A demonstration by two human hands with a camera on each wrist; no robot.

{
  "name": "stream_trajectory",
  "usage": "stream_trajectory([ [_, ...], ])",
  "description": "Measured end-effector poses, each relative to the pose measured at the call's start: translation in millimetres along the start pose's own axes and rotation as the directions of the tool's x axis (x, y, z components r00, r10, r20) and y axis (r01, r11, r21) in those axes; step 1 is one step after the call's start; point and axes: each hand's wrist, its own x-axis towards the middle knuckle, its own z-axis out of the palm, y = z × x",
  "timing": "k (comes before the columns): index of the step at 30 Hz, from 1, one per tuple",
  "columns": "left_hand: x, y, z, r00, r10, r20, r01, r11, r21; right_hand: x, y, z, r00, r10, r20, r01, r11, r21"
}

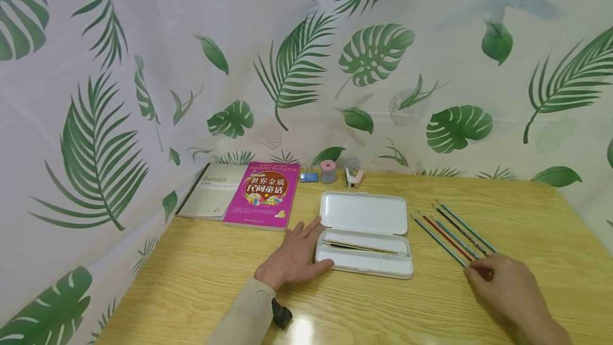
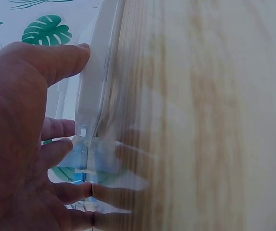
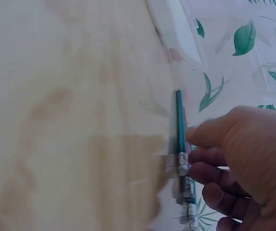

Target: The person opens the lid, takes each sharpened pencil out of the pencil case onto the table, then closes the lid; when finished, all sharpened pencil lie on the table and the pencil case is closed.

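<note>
An open white pencil case (image 1: 364, 212) lies on the table with its lid folded back; a few pencils (image 1: 364, 248) lie in its tray. My left hand (image 1: 299, 254) rests at the case's left end, fingers extended along that side. In the left wrist view, the thumb (image 2: 66, 60) lies against the front wall of the case. To the right, several loose pencils (image 1: 442, 238), teal, red and dark patterned, lie side by side at a slant. My right hand (image 1: 507, 284) is at their eraser ends, fingers bent. Whether it pinches one is unclear.
A purple book (image 1: 263, 196) overlaps a grey notebook (image 1: 210, 190) at the back left. Behind the case stand a blue binder clip (image 1: 308, 177), a pink-topped container (image 1: 328, 172) and a small stapler (image 1: 353, 178). A leaf-patterned curtain (image 1: 297, 137) hangs along the table's back and left.
</note>
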Motion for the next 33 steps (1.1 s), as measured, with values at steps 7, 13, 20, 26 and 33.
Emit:
stream_trajectory([
  [7,0.5,-0.2,-0.8,1.0,-0.001,0.0,0.001,1.0,-0.004,4,-5,-5,1.0,-0.011,-0.03,0.012,0.999,0.036],
  [13,1.3,-1.0,-0.1,1.0,0.005,0.0,-0.005,1.0,-0.001,13,-7,1,0.984,-0.138,-0.113,0.143,0.989,0.039],
  [20,0.2,-2.5,-0.8,1.0,0.005,0.008,-0.005,1.0,0.0,26,-24,12,0.943,-0.283,-0.174,0.296,0.954,0.056],
  [26,-0.2,-2.3,-0.1,1.0,-0.01,0.015,0.01,1.0,-0.002,38,-38,15,0.936,-0.324,-0.137,0.337,0.938,0.082],
  [33,0.4,-1.6,0.2,1.0,-0.01,0.005,0.01,1.0,0.002,51,-58,22,0.929,-0.356,-0.102,0.366,0.924,0.109],
])
